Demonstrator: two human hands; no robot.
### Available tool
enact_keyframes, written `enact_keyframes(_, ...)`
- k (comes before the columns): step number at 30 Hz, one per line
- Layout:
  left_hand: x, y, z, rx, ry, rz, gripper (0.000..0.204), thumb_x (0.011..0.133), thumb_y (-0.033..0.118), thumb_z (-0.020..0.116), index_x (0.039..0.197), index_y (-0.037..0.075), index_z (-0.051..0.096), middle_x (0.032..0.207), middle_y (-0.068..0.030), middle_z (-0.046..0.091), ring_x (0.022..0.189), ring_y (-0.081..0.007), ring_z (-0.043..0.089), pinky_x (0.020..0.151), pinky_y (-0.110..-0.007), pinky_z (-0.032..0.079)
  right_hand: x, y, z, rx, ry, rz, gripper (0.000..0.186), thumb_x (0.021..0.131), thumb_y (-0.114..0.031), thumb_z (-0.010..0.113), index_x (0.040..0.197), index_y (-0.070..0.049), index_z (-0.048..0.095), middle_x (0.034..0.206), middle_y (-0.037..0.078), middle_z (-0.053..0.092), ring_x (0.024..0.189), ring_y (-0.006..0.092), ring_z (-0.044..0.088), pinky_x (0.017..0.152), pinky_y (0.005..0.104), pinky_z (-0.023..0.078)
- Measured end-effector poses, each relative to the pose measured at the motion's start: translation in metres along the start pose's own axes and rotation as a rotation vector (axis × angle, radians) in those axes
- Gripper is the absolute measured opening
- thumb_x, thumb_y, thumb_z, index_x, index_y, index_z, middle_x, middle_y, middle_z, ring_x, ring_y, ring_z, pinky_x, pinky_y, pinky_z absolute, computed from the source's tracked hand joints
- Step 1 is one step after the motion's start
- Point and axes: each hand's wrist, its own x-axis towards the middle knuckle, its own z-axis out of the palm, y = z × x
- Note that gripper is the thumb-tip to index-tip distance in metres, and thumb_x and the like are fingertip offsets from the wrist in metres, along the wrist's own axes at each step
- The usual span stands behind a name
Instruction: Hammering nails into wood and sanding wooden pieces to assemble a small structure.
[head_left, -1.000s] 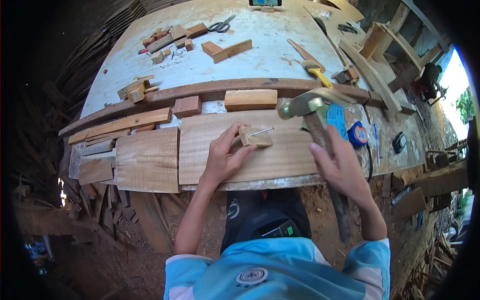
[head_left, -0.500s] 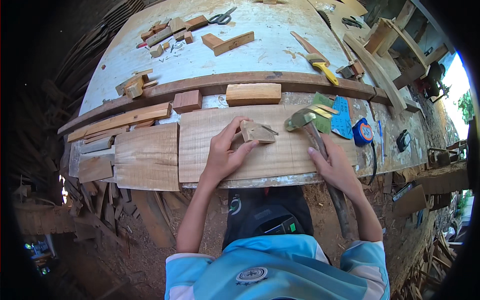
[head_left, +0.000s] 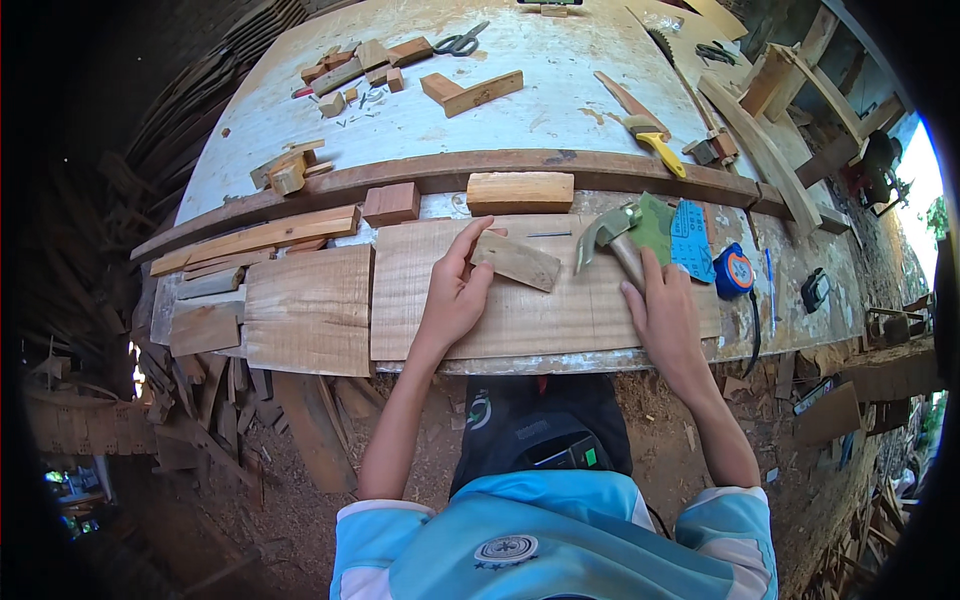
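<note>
The left grip [head_left: 452,298] is partly closed: thumb and fingers stand around the left end of a small, pale, rectangular wood piece [head_left: 522,263], which they hold slightly tilted above a wide, light-brown flat board [head_left: 430,335]. The right grip [head_left: 664,310] is wrapped around the handle of a metal-headed claw hammer [head_left: 607,230]. Its head is at 2 o'clock from the wood piece and apart from it; whether it touches the board, I cannot tell.

Just beside the wood piece, at 1 o'clock, a thin grey metal nail [head_left: 550,233] lies on the board, free of both grips. As I judge, the work is begun but not finished: the piece and the hammer are both in hand, while the nail lies separately and none shows in the visible face of the piece. The underside is hidden, so I cannot say more about what is left.

Farther out, a yellowish wooden block [head_left: 520,194] is at 12 o'clock, a reddish-brown one [head_left: 392,205] at 10 o'clock, and a round blue tape measure [head_left: 735,272] at 3 o'clock. Behind, a long dark-brown beam [head_left: 440,172] crosses the white-topped bench [head_left: 560,120].
</note>
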Motion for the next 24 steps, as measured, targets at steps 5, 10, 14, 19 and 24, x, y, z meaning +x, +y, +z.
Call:
enact_keyframes(5,0.002,0.006,0.001,0.066,0.124,-0.045,0.040,0.085,-0.001,0.054,0.124,0.002,0.050,0.109,-0.0076,0.058,0.098,-0.0107,0.055,0.078,-0.021,0.045,0.000,-0.009,-0.003,-0.234,0.213,-0.203,0.040,0.080,-0.024,0.064,0.115,-0.006,0.054,0.101,0.014,0.051,0.100,0.0271,0.048,0.083,0.0371,0.036)
enact_keyframes(10,0.004,-0.005,-0.001,0.085,0.195,-0.009,0.031,0.084,0.002,0.060,0.115,0.001,0.057,0.098,-0.0046,0.059,0.092,-0.0098,0.057,0.072,-0.020,0.047,0.028,-0.028,-0.011,0.023,0.197,-0.485,0.035,0.080,-0.022,0.063,0.109,-0.004,0.055,0.106,0.014,0.051,0.101,0.0307,0.049,0.085,0.0417,0.038)
enact_keyframes(14,0.001,-0.005,0.005,0.017,0.303,-0.005,0.024,0.084,0.005,0.063,0.107,-0.001,0.062,0.094,-0.0049,0.063,0.082,-0.0089,0.060,0.070,-0.021,0.048,0.069,-0.044,0.004,0.247,-0.075,-0.531,0.030,0.078,-0.016,0.063,0.105,-0.003,0.060,0.102,0.015,0.057,0.099,0.0323,0.054,0.086,0.0400,0.042)
enact_keyframes(19,0.001,-0.007,0.000,0.229,0.241,-0.055,0.030,0.083,0.007,0.065,0.111,0.000,0.060,0.101,-0.0078,0.065,0.083,-0.0092,0.061,0.073,-0.023,0.049,0.103,-0.039,0.039,0.282,-0.224,-0.464,0.017,0.074,-0.011,0.061,0.089,-0.002,0.065,0.088,0.016,0.063,0.087,0.0308,0.060,0.076,0.0378,0.047)
enact_keyframes(24,-0.007,0.009,-0.010,0.508,-0.008,0.159,0.059,0.067,0.007,0.075,0.123,0.006,0.054,0.114,-0.0105,0.061,0.100,-0.0165,0.058,0.086,-0.029,0.046,0.114,-0.041,0.044,0.358,-0.397,-0.333,0.014,0.074,-0.013,0.061,0.080,-0.001,0.065,0.077,0.016,0.065,0.076,0.0312,0.062,0.068,0.0399,0.049)
